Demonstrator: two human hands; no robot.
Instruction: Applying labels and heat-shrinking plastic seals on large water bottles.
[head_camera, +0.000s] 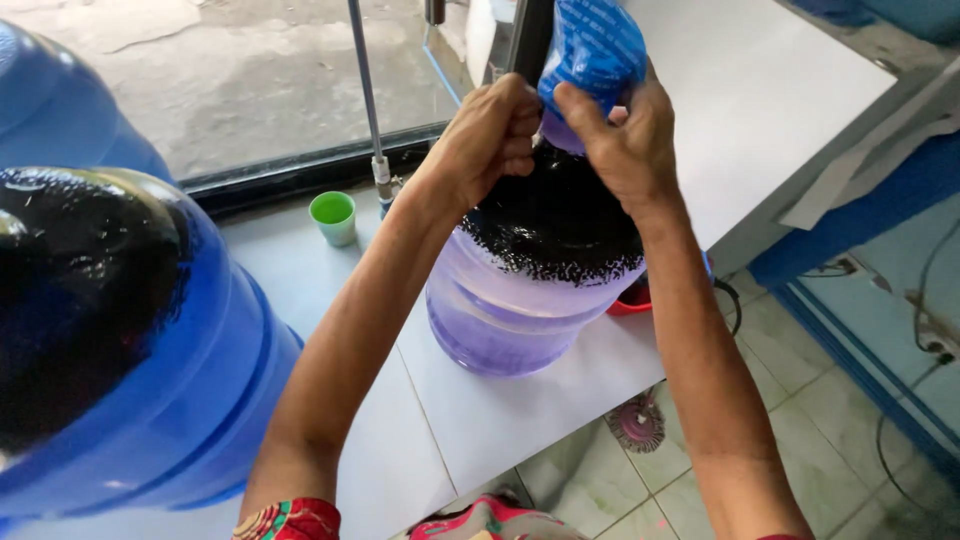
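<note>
both hands at neck of a purple water jug (520, 300) standing upright on the white surface (500, 420). left hand (490, 135) grip pressed closed around the neck; right hand (625, 140) grip pinching a blue plastic wrap (592, 45) over the mouth. second blue jug (120, 340) at left; green cup (333, 215) behind.

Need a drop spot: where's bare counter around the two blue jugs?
Free: white counter in front, between the large blue plastic jug and the translucent purple-blue jug; also the far right stretch. Crowded: the back by the small green cup and metal rod; both hands grip the blue film.
</note>
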